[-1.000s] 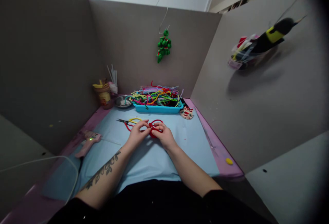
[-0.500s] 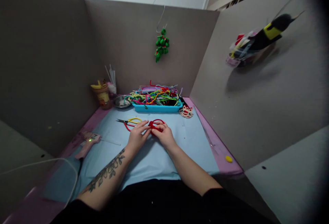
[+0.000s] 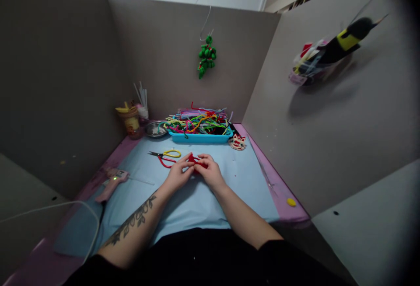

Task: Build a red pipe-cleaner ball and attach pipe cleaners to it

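Observation:
Between both hands is a red pipe cleaner [image 3: 196, 160], bent into a small shape and held just above the blue cloth [image 3: 210, 203]. My left hand [image 3: 179, 173] pinches its left side with thumb and fingers. My right hand [image 3: 210, 171] grips the right side, the thumb across the front. Fingers cover much of the red piece, so its full form is hidden. Just left of my left hand lie scissors [image 3: 163, 155] with one yellow and one red handle, blades pointing left.
A blue tray [image 3: 201, 138] heaped with colourful pipe cleaners stands at the back. Beside it are a metal dish [image 3: 156, 130] and a beaded-looking ornament [image 3: 237, 142]. A pink glue gun [image 3: 113, 183] with a lit green light lies left, its cable trailing. Grey panels [image 3: 183, 58] enclose the table.
The red loop that stood up behind my right fingers has come down, and a red point now rises by my left fingertips. My left hand has shifted slightly.

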### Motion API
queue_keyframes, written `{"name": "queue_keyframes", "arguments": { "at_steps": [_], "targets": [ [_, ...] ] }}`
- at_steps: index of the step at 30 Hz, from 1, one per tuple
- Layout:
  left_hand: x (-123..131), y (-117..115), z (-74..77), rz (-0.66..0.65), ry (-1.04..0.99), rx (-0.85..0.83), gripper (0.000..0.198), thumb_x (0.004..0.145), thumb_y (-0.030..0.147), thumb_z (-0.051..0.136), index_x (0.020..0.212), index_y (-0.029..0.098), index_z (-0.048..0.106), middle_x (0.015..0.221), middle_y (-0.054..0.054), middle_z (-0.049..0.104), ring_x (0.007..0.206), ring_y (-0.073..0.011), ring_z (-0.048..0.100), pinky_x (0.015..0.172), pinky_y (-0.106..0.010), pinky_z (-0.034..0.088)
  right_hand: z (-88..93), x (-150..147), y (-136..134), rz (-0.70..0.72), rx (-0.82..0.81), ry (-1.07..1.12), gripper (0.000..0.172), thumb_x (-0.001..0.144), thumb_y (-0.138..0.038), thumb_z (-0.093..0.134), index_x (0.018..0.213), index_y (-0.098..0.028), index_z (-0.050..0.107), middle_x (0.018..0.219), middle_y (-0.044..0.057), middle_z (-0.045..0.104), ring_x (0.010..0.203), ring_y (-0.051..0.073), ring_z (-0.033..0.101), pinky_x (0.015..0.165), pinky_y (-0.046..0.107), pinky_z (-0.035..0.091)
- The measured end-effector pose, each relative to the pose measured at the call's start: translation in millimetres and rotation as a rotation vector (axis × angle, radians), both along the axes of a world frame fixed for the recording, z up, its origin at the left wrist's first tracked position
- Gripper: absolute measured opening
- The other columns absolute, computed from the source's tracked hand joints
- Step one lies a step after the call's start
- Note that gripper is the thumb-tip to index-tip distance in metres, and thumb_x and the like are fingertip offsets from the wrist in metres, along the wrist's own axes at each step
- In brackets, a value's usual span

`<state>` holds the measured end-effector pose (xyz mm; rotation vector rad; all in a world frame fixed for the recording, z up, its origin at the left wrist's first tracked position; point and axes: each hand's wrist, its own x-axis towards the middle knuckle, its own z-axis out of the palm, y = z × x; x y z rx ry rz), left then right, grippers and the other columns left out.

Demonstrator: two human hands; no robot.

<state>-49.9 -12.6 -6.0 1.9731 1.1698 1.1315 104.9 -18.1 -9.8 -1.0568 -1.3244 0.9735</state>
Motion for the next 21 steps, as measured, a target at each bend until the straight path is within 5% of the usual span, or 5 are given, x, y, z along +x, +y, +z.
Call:
{"name": "queue_keyframes", "arguments": {
  "at_steps": [7, 13, 16, 21],
  "targets": [
    [1.0, 0.4, -0.1, -0.029, -0.180, -0.076, 0.025, 0.075, 0.031, 0.067, 0.097, 0.019, 0.070, 0.140, -0.016, 0.049, 0.129, -0.0323, 0.046, 0.102, -0.048, 0.042, -5.2, -1.4, 6.1, -0.001, -0.084, 0.183, 0.019, 0.063, -0.035, 0.075, 0.069, -0.018, 0.070, 0.105, 0.007, 0.062, 0.100, 0.021, 0.059, 0.088, 0.034, 0.046],
    [5.6, -1.7, -1.4, -0.010, -0.472, -0.326, 0.077, 0.065, 0.034, 0.079, 0.133, 0.031, 0.043, 0.147, -0.015, 0.036, 0.125, -0.0299, 0.050, 0.094, -0.048, 0.047, -4.4, -2.7, 11.8, 0.131, -0.315, 0.674, 0.040, 0.053, -0.040, 0.082, 0.081, -0.017, 0.065, 0.080, 0.005, 0.071, 0.073, 0.020, 0.065, 0.073, 0.034, 0.049],
    [10.2, -4.9, 1.3, -0.104, -0.567, -0.446, 0.075, 0.069, 0.038, 0.076, 0.136, 0.033, 0.042, 0.139, -0.012, 0.048, 0.113, -0.0265, 0.057, 0.091, -0.045, 0.050, -2.0, -5.9, 8.1, 0.165, -0.324, 0.732, 0.036, 0.052, -0.039, 0.083, 0.073, -0.019, 0.060, 0.074, 0.004, 0.071, 0.069, 0.020, 0.065, 0.071, 0.034, 0.050],
    [9.4, -5.8, 7.7, -0.048, -0.668, -0.536, 0.064, 0.072, 0.038, 0.074, 0.131, 0.031, 0.050, 0.131, -0.009, 0.055, 0.106, -0.0245, 0.061, 0.080, -0.035, 0.054, 2.5, -9.8, -0.7, 0.237, -0.320, 0.692, 0.031, 0.057, -0.038, 0.081, 0.072, -0.019, 0.063, 0.072, 0.002, 0.070, 0.067, 0.017, 0.062, 0.070, 0.031, 0.050]
  ]
}}
